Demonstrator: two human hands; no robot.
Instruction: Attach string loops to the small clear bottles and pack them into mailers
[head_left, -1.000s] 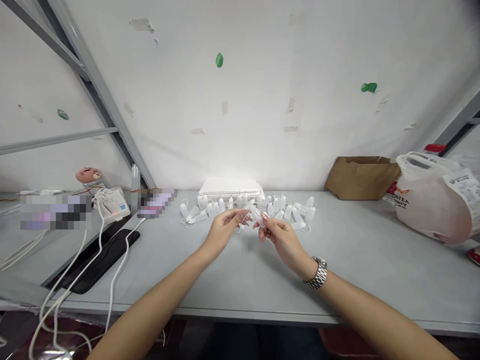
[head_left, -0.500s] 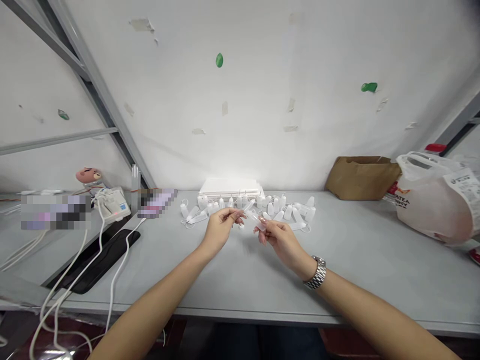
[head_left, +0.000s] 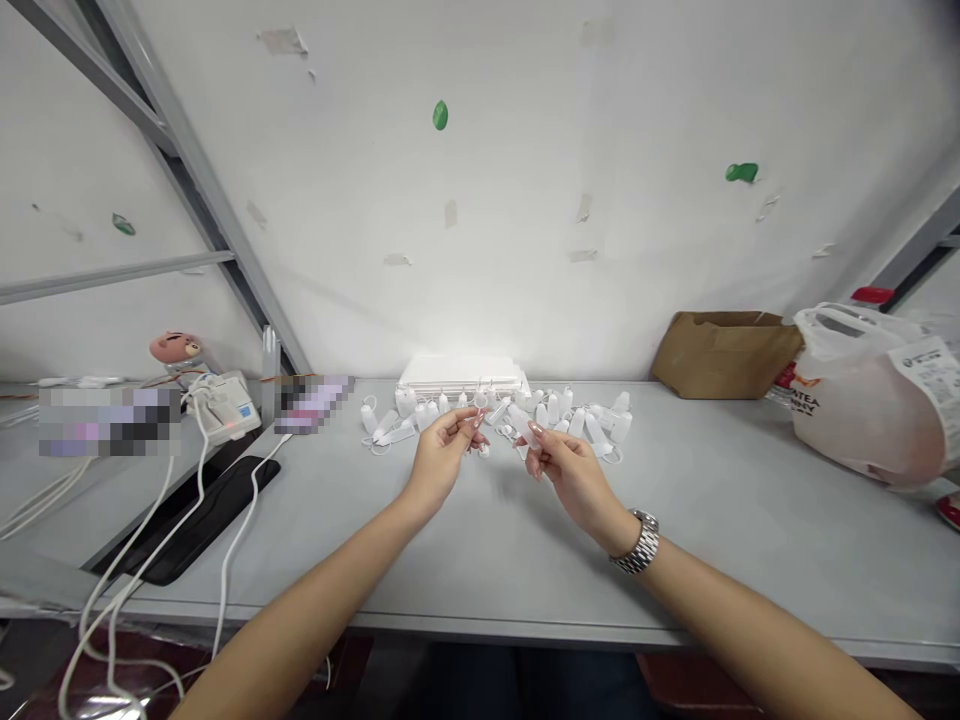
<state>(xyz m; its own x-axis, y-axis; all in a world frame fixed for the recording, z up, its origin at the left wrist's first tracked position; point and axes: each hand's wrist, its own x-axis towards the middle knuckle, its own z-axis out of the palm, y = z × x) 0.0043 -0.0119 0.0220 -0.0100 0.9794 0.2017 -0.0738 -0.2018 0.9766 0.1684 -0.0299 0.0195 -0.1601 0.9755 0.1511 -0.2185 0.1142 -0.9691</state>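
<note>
The right hand grasps a small translucent plastic bottle between thumb and fingers, tilted above the grey table and in front of the loose group of similar bottles. Beside it but apart, the left hand pinches with its fingertips a small pale looped piece, whose exact form I cannot tell. For good handling, I think the bottle wall wants only light pressure, because it may dent, and the tiny piece needs a steady pinch low over the table.
</note>
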